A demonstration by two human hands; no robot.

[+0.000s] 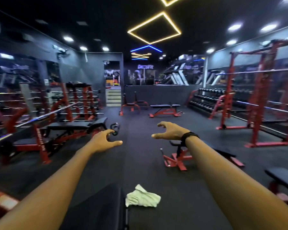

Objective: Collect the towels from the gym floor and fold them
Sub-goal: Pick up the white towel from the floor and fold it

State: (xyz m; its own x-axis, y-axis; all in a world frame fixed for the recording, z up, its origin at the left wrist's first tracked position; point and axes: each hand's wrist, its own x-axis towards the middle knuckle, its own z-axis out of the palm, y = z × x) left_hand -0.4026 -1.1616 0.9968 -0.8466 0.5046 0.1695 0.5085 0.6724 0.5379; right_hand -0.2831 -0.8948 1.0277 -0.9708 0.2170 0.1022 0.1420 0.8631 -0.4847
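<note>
Collecting step, none gathered yet. Left hand (105, 138) and right hand (169, 132) spread wide, empty, well beyond crumpled towel (142, 197). Next: stoop, reach back to towel, pinch.

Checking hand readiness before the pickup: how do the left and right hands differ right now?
The right hand wears a dark band at the wrist; the left hand is bare. The right hand is raised slightly higher in view than the left. Both are outstretched, fingers loosely spread, holding nothing, well beyond the pale towel.
</note>
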